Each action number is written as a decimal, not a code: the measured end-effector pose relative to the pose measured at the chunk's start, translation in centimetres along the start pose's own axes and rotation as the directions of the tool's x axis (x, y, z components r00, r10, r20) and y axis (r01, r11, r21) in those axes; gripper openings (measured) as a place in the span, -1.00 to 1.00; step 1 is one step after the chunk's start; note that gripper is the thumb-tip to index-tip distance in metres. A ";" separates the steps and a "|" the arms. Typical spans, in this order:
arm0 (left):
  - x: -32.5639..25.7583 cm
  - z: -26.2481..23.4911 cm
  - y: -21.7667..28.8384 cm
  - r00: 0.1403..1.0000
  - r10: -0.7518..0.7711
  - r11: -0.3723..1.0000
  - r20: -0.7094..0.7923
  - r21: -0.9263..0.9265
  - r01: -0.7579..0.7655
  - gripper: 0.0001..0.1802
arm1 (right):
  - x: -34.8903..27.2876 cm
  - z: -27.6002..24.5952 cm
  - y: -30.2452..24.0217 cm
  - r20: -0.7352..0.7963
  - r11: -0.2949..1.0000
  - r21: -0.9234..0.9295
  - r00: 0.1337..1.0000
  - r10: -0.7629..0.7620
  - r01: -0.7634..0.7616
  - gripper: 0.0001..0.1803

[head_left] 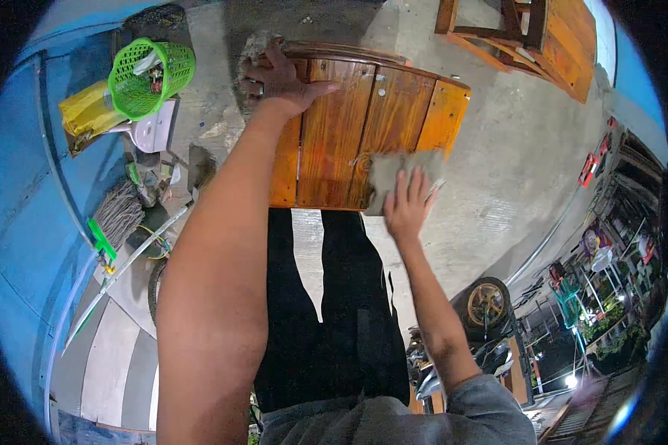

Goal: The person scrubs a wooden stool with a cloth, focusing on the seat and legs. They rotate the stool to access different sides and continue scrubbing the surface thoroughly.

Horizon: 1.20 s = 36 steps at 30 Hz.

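Note:
In front of my legs stands a glossy orange-brown wooden piece of furniture with a slatted top (pixel 338 111); its underside is hidden. My left hand (pixel 278 89) rests on its far left corner, fingers spread and thumb stretched across the slats. A ring shows on one finger. Over the near right part of the slats lies a grey cloth (pixel 393 167), its edge hanging past the wood. My right hand (pixel 410 200) presses on this cloth with its fingers stretched over it, holding it against the wood. A small pale spot marks one slat.
Another wooden piece (pixel 564 48) with legs stands at the far right. At the left are a green plastic basket (pixel 182 70), a yellow bag (pixel 89 111), a bundle of sticks (pixel 119 215) and a long pole (pixel 130 271). A wheel (pixel 487 304) and a motorcycle are at the right.

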<state>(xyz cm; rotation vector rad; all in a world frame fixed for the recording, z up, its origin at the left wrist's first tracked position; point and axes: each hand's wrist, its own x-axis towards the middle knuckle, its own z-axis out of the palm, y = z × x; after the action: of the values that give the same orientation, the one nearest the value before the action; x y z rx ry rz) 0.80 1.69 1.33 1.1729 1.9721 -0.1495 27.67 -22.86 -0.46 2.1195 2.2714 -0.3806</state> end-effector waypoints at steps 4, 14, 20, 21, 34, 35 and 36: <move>0.7 0.5 -0.9 0.999 0.039 0.999 -0.014 0.027 -0.039 0.61 | 11.3 -2.7 1.3 -0.214 0.996 0.089 0.976 0.047 -0.029 -0.38; 3.1 1.9 -1.9 0.971 0.182 0.970 -0.154 0.187 -0.152 0.58 | 11.0 -1.9 -3.2 -0.200 0.993 -0.047 0.975 0.099 -0.111 -0.40; 2.1 2.5 0.0 0.954 0.206 0.921 -0.216 0.373 -0.114 0.52 | -2.2 1.0 -6.3 0.014 0.986 0.034 0.986 -0.163 0.163 -0.39; 3.4 3.0 -1.5 0.934 0.264 0.917 -0.239 0.361 -0.167 0.50 | -1.5 0.8 -6.7 -0.005 0.984 0.029 0.985 -0.175 0.175 -0.40; 4.8 4.0 -3.8 0.991 0.050 0.994 -0.124 -0.092 -0.062 0.00 | 13.8 0.2 -13.3 -0.335 1.000 0.013 0.942 0.016 -0.013 -0.39; 4.8 3.6 -3.3 0.998 -0.007 0.999 -0.067 -0.047 0.004 0.18 | 10.6 -0.2 -14.3 -0.228 0.999 0.014 0.973 -0.041 0.045 -0.38; 4.6 3.0 -2.6 0.998 -0.061 0.998 -0.020 0.001 0.061 0.39 | 7.3 0.1 -15.2 -0.126 0.997 0.028 0.989 -0.073 0.077 -0.38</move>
<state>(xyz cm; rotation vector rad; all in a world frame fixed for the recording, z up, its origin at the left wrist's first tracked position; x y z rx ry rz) -0.52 1.91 -4.61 1.1203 2.0264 -0.1717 12.06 -16.53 0.74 2.1359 2.4345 -0.2963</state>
